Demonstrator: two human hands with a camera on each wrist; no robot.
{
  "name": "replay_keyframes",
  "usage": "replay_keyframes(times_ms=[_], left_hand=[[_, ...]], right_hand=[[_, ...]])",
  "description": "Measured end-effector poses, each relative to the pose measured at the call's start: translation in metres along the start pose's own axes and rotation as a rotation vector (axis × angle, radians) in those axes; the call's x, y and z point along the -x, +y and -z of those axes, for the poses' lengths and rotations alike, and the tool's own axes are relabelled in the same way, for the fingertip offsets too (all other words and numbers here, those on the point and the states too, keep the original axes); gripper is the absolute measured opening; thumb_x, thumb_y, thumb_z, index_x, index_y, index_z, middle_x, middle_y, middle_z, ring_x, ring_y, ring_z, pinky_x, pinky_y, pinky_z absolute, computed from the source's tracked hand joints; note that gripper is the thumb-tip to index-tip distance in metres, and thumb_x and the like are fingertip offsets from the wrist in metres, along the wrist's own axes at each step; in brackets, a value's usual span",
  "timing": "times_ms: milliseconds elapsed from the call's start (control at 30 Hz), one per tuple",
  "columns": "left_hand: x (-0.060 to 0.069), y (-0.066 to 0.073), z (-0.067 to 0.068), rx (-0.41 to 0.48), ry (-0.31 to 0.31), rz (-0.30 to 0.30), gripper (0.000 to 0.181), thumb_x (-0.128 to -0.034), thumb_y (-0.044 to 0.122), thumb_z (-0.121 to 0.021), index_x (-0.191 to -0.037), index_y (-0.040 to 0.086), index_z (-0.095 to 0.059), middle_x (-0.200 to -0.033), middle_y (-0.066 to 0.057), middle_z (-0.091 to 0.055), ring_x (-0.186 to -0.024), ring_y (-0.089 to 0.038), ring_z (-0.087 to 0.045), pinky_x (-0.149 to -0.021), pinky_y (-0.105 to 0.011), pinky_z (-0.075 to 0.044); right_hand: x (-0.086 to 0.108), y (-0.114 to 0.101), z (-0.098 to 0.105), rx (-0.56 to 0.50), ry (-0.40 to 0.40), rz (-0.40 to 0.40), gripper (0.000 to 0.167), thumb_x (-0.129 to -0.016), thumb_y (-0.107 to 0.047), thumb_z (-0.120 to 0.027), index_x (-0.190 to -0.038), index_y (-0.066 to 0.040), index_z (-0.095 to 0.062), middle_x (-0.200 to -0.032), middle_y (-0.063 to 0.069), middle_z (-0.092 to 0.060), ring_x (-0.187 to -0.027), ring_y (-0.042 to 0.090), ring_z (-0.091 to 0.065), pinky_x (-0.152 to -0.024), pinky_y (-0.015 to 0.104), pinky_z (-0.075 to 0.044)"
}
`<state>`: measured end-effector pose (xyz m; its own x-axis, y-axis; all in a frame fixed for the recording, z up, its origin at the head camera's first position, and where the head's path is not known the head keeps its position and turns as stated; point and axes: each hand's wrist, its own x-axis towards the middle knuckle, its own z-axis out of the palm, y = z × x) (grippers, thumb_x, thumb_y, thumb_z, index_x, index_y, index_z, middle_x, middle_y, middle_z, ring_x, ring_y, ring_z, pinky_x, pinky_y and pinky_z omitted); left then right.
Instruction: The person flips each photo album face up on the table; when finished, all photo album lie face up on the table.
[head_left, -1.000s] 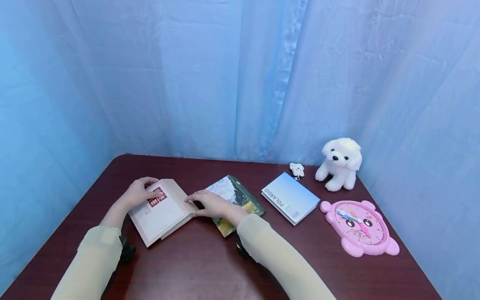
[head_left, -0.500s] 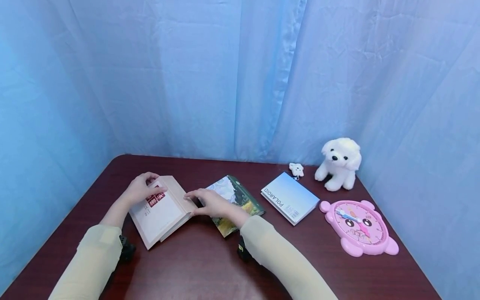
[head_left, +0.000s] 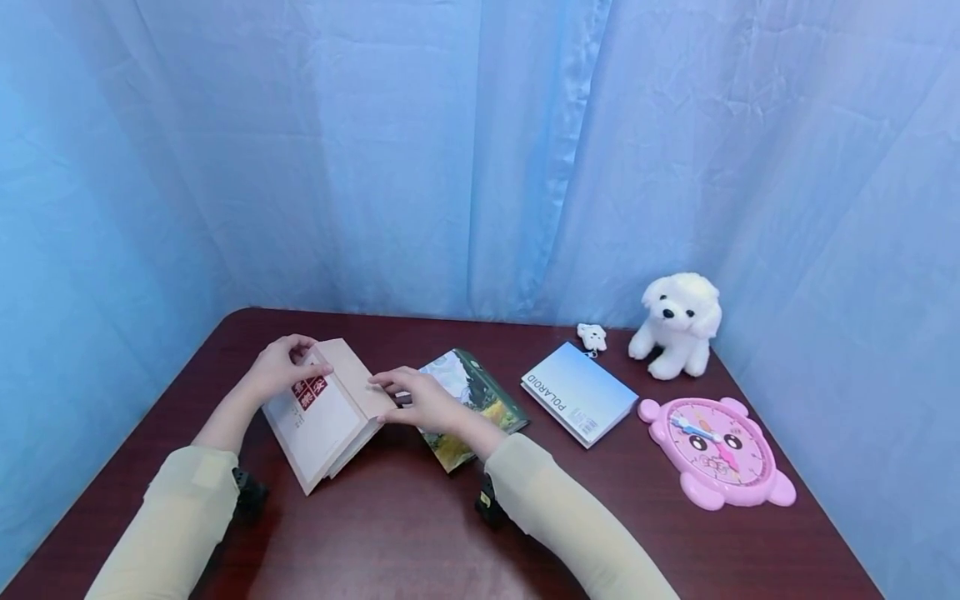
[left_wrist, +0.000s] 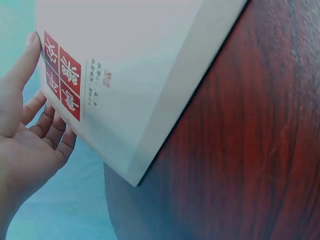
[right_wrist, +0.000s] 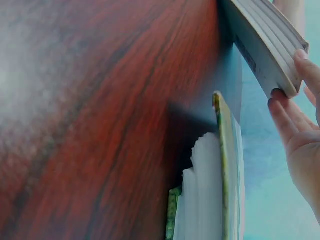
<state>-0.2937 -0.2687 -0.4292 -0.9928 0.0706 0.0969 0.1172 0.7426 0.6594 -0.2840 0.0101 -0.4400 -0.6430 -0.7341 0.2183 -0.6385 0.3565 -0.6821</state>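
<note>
From my remote station I see a person's 2 bare hands on 1 thick pale book (head_left: 326,425). Take the green painted-cover book (head_left: 491,400) as the dial's centre: the pale book is at 9 o'clock, tilted, its spine side raised above the dark red-brown table (head_left: 420,542). I cannot tell whether its lower edge touches the wood. A red block with 4 white characters marks its cover.

The left hand (head_left: 279,368) grips the pale book at its upper left, thumb on the front cover and fingers behind. The right hand (head_left: 423,400) pinches the spine side between thumb and fingers, its wrist passing over the painted-cover book.

At 3 o'clock lies a blue-and-white album (head_left: 581,396) lettered POLAROID. A small white dog charm (head_left: 592,337) sits just beyond it at 2 o'clock, with a white plush dog (head_left: 678,321) farther out that way. A pink toy clock (head_left: 722,454) lies past the album, slightly below 3 o'clock. Pale yellow sleeves (head_left: 168,517) cover both forearms, and a blue curtain (head_left: 375,167) hangs behind at 12.
</note>
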Motion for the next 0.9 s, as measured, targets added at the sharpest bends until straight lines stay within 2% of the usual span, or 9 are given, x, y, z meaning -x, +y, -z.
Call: replay_keyframes(times_ms=[233, 400, 533, 700, 800, 900], left_hand=[[0.002, 0.008, 0.007, -0.02, 0.052, -0.024, 0.068, -0.0793, 0.041, -0.074, -0.123, -0.006, -0.052, -0.106, -0.021, -0.055, -0.096, -0.031, -0.052, -0.08, -0.042, -0.045], [0.004, 0.014, 0.013, -0.02, 0.06, -0.022, 0.07, -0.079, 0.044, -0.074, -0.125, -0.004, -0.051, -0.106, -0.02, -0.056, -0.095, -0.03, -0.052, -0.076, -0.039, -0.046], [0.006, 0.017, 0.017, -0.006, 0.049, -0.016, 0.072, -0.0789, 0.046, -0.073, -0.127, -0.003, -0.05, -0.108, -0.021, -0.056, -0.095, -0.03, -0.054, -0.073, -0.037, -0.049], [0.009, 0.016, 0.02, 0.029, 0.056, -0.002, 0.071, -0.0795, 0.048, -0.072, -0.126, -0.001, -0.05, -0.117, -0.024, -0.056, -0.1, -0.034, -0.058, -0.078, -0.045, -0.052], [0.01, 0.014, 0.022, 0.057, 0.06, 0.006, 0.07, -0.08, 0.048, -0.071, -0.126, 0.001, -0.05, -0.119, -0.023, -0.055, -0.102, -0.036, -0.058, -0.08, -0.048, -0.052], [0.012, 0.013, 0.027, 0.092, 0.045, 0.013, 0.07, -0.0806, 0.049, -0.07, -0.126, 0.0, -0.049, -0.122, -0.023, -0.054, -0.105, -0.037, -0.058, -0.083, -0.049, -0.051]], right_hand=[[0.001, -0.004, 0.001, -0.211, 0.097, -0.01, 0.056, -0.077, -0.008, -0.077, -0.129, -0.005, -0.055, -0.127, 0.01, -0.054, -0.114, 0.019, -0.059, -0.083, 0.018, -0.051], [0.0, -0.009, 0.002, -0.341, 0.15, -0.02, 0.061, -0.073, -0.003, -0.079, -0.129, -0.004, -0.054, -0.129, 0.01, -0.056, -0.113, 0.019, -0.059, -0.082, 0.021, -0.052], [0.001, -0.014, 0.002, -0.351, 0.156, -0.022, 0.063, -0.074, -0.004, -0.078, -0.131, -0.006, -0.051, -0.131, 0.009, -0.056, -0.113, 0.016, -0.059, -0.082, 0.021, -0.053], [0.003, -0.027, 0.007, -0.307, 0.157, -0.047, 0.068, -0.078, -0.005, -0.075, -0.138, -0.009, -0.044, -0.135, 0.011, -0.053, -0.113, 0.021, -0.059, -0.078, 0.022, -0.054], [0.006, -0.039, 0.012, -0.317, 0.157, -0.045, 0.069, -0.079, -0.002, -0.074, -0.14, -0.007, -0.041, -0.135, 0.015, -0.052, -0.114, 0.028, -0.059, -0.083, 0.029, -0.054], [0.007, -0.046, 0.016, -0.334, 0.163, -0.027, 0.067, -0.079, -0.001, -0.073, -0.139, -0.004, -0.042, -0.134, 0.018, -0.053, -0.113, 0.028, -0.06, -0.089, 0.031, -0.051]])
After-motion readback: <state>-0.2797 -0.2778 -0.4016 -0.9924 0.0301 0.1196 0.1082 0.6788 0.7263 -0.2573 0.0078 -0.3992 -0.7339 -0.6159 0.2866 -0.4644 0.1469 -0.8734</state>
